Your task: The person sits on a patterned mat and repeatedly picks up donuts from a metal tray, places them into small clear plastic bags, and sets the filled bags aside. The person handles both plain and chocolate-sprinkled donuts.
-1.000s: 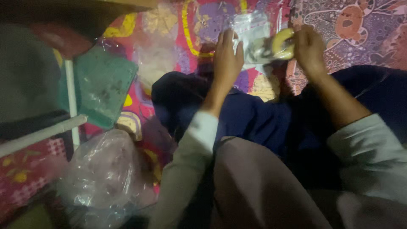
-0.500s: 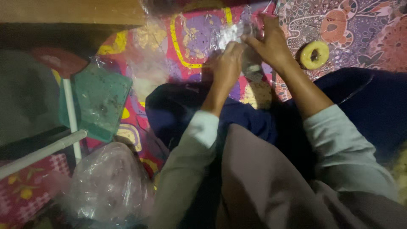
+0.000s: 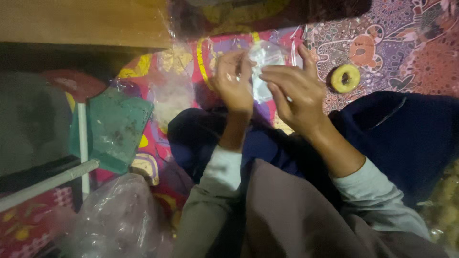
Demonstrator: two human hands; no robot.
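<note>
My left hand [image 3: 234, 81] and my right hand [image 3: 294, 91] are raised together over my lap, both gripping a small clear plastic bag [image 3: 264, 62] between their fingers. What is inside the bag is too blurred to tell. A yellow roll of tape [image 3: 345, 78] lies on the patterned mat [image 3: 406, 43] just right of my right hand, apart from it. My grey sleeves and dark blue cloth [image 3: 406, 138] fill the lower part of the view.
A green dustpan [image 3: 117, 129] with a white handle lies at the left. A crumpled clear plastic bag [image 3: 114, 220] sits at the lower left. A wooden board [image 3: 81, 21] runs along the top left. Pale lumpy items [image 3: 444, 205] show at the right edge.
The yellow tape roll left my right hand and now lies on the mat. Both hands came together on the clear bag, and the view shifted.
</note>
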